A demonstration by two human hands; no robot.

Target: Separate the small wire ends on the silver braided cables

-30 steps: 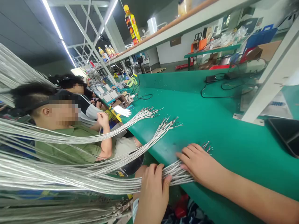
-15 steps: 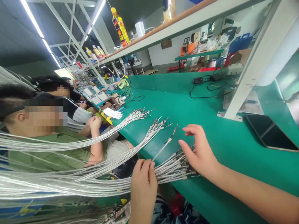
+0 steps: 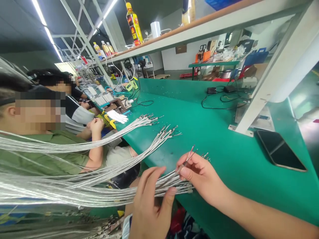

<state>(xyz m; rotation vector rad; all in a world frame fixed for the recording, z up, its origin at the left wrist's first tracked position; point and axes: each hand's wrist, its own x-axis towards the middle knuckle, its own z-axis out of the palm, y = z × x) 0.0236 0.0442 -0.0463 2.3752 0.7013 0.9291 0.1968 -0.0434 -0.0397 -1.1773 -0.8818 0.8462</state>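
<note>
- The right hand (image 3: 200, 174) was pinching 1 cable end (image 3: 190, 153) between thumb and fingers, with thin red and dark wires sticking up past the fingertips.
- The left hand (image 3: 152, 204) was released, its fingers and thumb spread apart around the cables in front of it; whether it touched any of them could not be told.
- The near bundle of cables (image 3: 109, 196), pale and loosely gathered, ran in from the left side of the view, passed the left hand and reached over the bench edge, its tips lying about the right hand, partly hidden by it.
- 2 more bundles lay farther along the bench (image 3: 219, 139): the middle bundle (image 3: 149, 151) and the far bundle (image 3: 124, 132), both with dark wire tips resting on the green top and their lengths hanging off to the left.
- A white glove (image 3: 117, 117) lay at the bench edge just beyond the far bundle.
- A black phone (image 3: 280, 151) lay flat on the right, near the foot of a white post (image 3: 259, 96).
- Above the bench ran a shelf (image 3: 211, 28), with a yellow bottle (image 3: 134, 26) standing on it.
- On the left sat a co-worker in a green shirt (image 3: 67, 156), with a raised hand (image 3: 96, 125) near the bench, well apart from the wearer's own hands.
</note>
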